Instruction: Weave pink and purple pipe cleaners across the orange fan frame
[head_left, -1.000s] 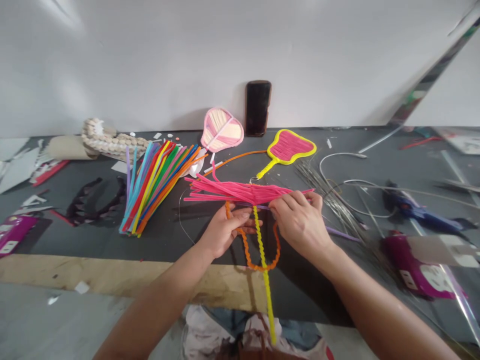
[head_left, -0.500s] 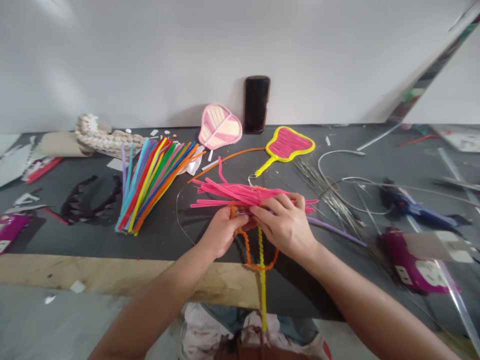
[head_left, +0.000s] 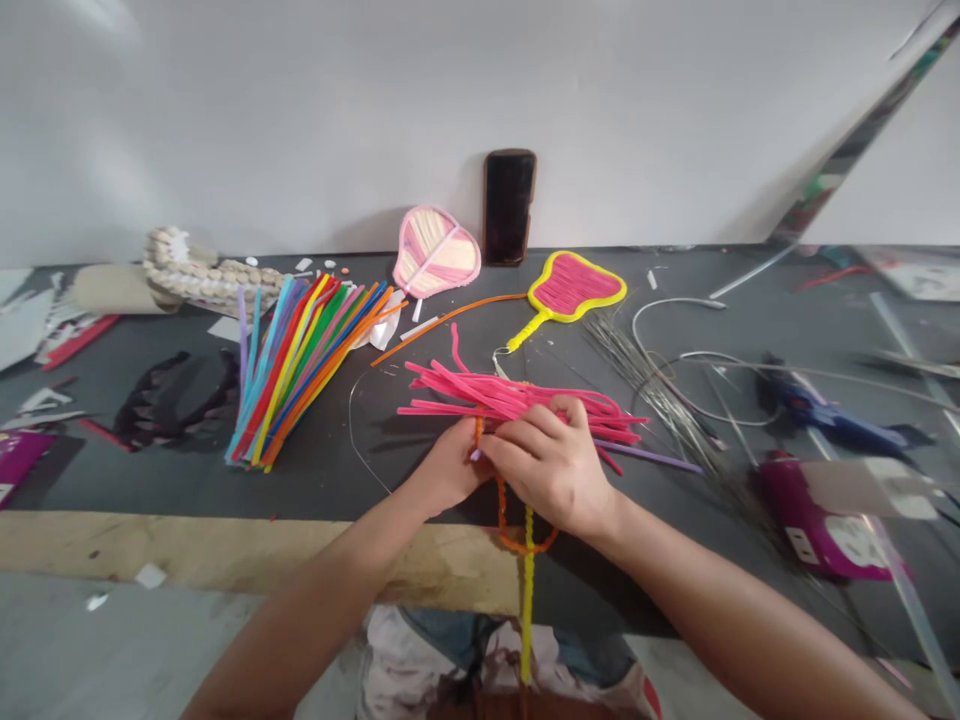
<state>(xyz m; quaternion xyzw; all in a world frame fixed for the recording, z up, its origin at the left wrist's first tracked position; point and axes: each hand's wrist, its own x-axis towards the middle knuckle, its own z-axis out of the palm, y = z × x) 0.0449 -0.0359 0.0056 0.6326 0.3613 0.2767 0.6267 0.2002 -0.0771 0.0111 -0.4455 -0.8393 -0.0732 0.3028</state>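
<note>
A frame made of an orange twisted loop [head_left: 501,515] on a yellow twisted stem [head_left: 527,600] lies on the dark table [head_left: 420,470], with a bundle of pink pipe cleaners [head_left: 480,392] across its top. My left hand [head_left: 448,470] is closed on the loop's left side under the pink bundle. My right hand [head_left: 550,465] overlaps it, fingers pinched on a thin purple pipe cleaner [head_left: 651,458] that trails off to the right.
A fan of many-coloured pipe cleaners [head_left: 300,355] lies to the left. A finished pink and yellow fan [head_left: 574,285], a pink and cream fan [head_left: 439,252] and a black phone [head_left: 508,205] stand at the back. Bare wires [head_left: 645,375], a blue glue gun [head_left: 825,415] and purple packets [head_left: 829,520] are right.
My right hand has moved left over the frame's top, next to my left hand. The pink bundle has shifted slightly, and the purple pipe cleaner was drawn leftward with it.
</note>
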